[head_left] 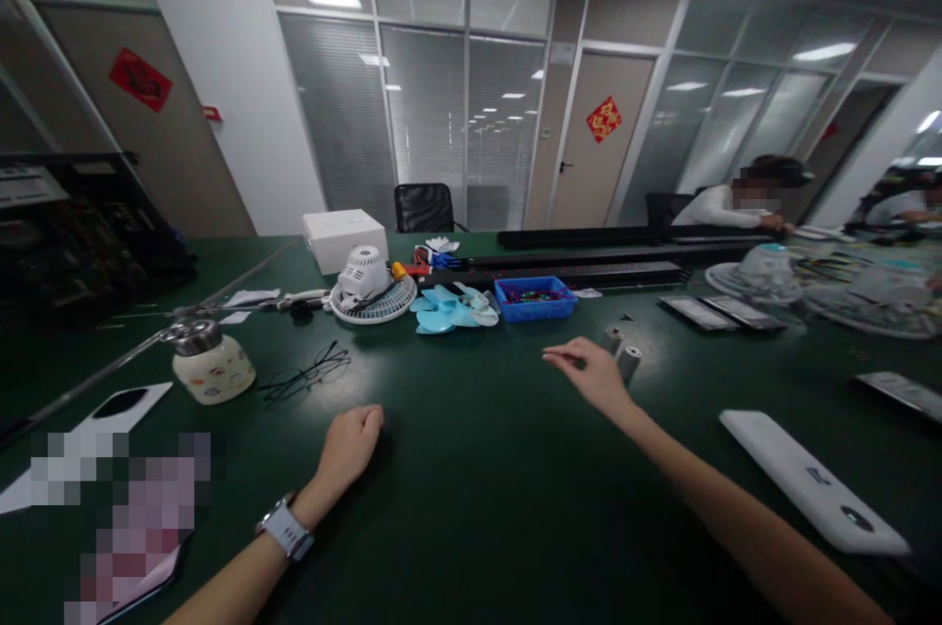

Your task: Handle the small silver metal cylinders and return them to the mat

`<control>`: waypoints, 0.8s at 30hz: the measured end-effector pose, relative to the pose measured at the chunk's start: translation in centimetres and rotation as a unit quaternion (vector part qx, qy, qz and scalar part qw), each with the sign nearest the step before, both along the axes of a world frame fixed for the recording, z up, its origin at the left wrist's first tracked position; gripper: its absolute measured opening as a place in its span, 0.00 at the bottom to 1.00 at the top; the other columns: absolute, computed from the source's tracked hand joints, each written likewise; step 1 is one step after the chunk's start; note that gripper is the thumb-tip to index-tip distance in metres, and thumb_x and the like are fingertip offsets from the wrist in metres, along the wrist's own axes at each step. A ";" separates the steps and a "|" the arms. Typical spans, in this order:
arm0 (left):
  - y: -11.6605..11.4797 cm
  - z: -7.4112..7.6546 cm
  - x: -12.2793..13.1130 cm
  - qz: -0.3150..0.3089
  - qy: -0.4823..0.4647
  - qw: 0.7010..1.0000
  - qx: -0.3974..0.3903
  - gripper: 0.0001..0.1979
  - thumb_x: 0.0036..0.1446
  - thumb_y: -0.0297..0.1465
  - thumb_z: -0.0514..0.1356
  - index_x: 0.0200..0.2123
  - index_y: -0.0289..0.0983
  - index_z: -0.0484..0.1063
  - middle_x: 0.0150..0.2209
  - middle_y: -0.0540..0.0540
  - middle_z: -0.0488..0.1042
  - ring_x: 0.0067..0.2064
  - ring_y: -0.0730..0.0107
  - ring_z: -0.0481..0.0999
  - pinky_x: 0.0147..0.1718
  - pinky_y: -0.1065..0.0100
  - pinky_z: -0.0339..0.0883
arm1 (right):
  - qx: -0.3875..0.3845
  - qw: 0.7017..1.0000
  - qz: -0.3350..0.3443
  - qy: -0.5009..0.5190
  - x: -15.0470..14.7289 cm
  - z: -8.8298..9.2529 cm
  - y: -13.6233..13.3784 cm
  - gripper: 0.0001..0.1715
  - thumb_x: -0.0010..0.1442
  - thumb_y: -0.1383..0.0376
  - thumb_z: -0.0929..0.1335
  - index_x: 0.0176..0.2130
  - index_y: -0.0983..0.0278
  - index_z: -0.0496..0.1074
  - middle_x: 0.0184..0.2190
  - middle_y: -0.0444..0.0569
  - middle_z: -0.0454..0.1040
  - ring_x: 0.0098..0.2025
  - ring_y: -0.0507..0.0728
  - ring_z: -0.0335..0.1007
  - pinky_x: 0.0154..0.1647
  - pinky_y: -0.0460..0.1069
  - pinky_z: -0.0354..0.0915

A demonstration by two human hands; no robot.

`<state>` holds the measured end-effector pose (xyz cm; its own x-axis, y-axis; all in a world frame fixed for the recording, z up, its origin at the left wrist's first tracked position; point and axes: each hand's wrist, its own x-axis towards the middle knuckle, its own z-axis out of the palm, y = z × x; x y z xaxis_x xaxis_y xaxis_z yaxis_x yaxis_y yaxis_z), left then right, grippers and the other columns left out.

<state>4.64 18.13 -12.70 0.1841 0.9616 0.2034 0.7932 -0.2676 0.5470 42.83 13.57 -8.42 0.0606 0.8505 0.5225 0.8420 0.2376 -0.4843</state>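
My left hand (353,441) rests on the dark green table as a loose fist, nothing showing in it. A watch with a pale strap (286,529) is on that wrist. Above the table, my right hand (589,375) is closed in a pinch, thumb and fingertips together; anything between them is too small to make out. Just behind this hand stand two grey cylinders (628,362), partly covered by it. Farther back are a blue tray (536,301) of small coloured pieces and light blue fan blades (450,309). Black-framed glasses (309,375) lie beyond my left hand.
A cream jar (213,370) and a phone (147,537) are at left. A white fan part (368,286) sits before a white box (344,237). Long black bars (574,267) lie across the back. At right are a white oblong device (810,478) and a seated person (721,208).
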 end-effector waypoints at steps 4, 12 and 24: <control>0.0 0.0 0.0 0.005 0.007 1.000 -0.003 0.17 0.53 0.37 0.42 0.15 0.39 0.54 0.16 0.51 0.60 0.22 0.69 0.63 0.24 0.69 0.48 | 0.008 0.976 -0.215 -0.035 9.4 0.6 -0.9 0.25 0.57 0.47 0.63 0.38 0.60 0.79 0.37 0.52 0.76 0.37 0.59 0.70 0.34 0.51 0.62; -0.4 0.7 0.3 -0.001 0.025 1.000 -0.010 0.16 0.52 0.37 0.41 0.16 0.40 0.54 0.17 0.51 0.61 0.23 0.68 0.65 0.25 0.69 0.51 | -0.059 0.958 -0.277 -0.038 13.1 -1.4 -1.6 0.24 0.56 0.47 0.64 0.38 0.60 0.79 0.39 0.52 0.78 0.39 0.61 0.72 0.33 0.51 0.62; -0.1 0.1 0.0 -0.012 0.034 0.999 -0.002 0.16 0.54 0.36 0.41 0.16 0.39 0.53 0.17 0.51 0.59 0.23 0.69 0.63 0.25 0.69 0.49 | -0.098 0.947 -0.297 -0.066 12.1 -0.5 -2.0 0.25 0.57 0.47 0.63 0.42 0.58 0.79 0.38 0.53 0.79 0.38 0.63 0.73 0.30 0.51 0.61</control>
